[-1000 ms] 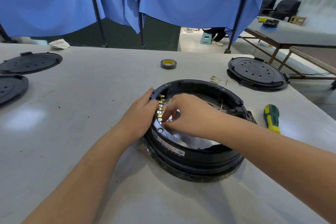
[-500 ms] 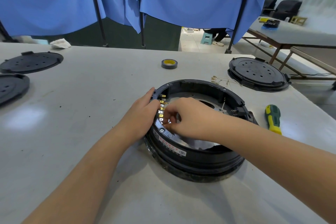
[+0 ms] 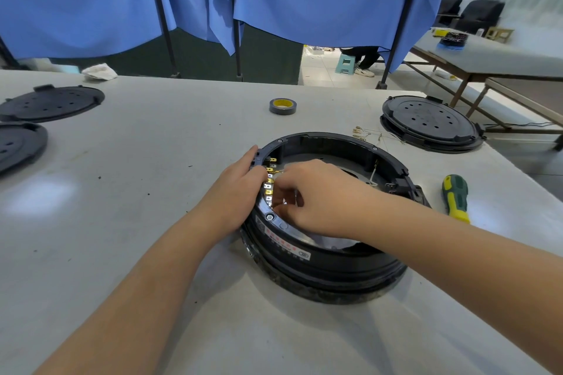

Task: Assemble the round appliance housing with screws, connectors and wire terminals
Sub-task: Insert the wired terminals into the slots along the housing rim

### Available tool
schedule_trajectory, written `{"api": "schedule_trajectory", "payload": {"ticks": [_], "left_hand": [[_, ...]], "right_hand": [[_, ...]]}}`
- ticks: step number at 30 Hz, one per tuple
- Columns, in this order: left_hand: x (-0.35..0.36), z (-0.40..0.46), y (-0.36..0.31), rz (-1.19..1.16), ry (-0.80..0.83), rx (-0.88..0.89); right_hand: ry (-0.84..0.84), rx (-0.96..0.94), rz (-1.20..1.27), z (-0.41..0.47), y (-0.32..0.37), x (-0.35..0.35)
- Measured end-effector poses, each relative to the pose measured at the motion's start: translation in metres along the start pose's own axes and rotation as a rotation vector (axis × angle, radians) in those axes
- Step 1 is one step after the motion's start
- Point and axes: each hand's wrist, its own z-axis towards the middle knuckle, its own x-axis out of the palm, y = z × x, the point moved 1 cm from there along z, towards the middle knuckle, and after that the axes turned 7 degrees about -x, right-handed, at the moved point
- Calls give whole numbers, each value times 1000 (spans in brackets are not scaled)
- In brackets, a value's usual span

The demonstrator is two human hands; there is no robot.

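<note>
At table's near edge, both forearms are reaching forward to the housing, a black ring lying flat mid-table. Left hand is lying against the ring's outer left wall, fingers curved over the rim, steadying it. Right hand is hovering just inside the same stretch of rim, fingertips drawn together beside the tabs; whether they are pinching a terminal cannot be told. The tabs are standing in a row along the inner wall, brass and silver, pointing inward toward the right hand. Judgement: any push-on has to travel leftward along the tab's axis, into the braced left palm. Right hand is nearer the tabs. Further back, loose wires are lying behind the ring; a screwdriver is lying right of it, tape beyond.
</note>
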Motion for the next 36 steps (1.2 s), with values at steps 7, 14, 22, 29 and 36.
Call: {"api": "schedule_trajectory", "payload": {"ticks": [7, 14, 22, 29, 36], "left_hand": [[0, 0, 0, 8, 8, -9], [0, 0, 0, -3, 3, -16], [0, -1, -1, 23, -7, -1], [1, -2, -3, 21, -18, -4], [2, -3, -3, -1, -21, 14]], "right_hand": [[-7, -43, -102, -1, 3, -1], [2, -54, -153, 0, 8, -2], [-11, -33, -145, -1, 6, -1], [-14, -10, -144, -1, 7, -1], [-32, 36, -113, 0, 7, 0]]}}
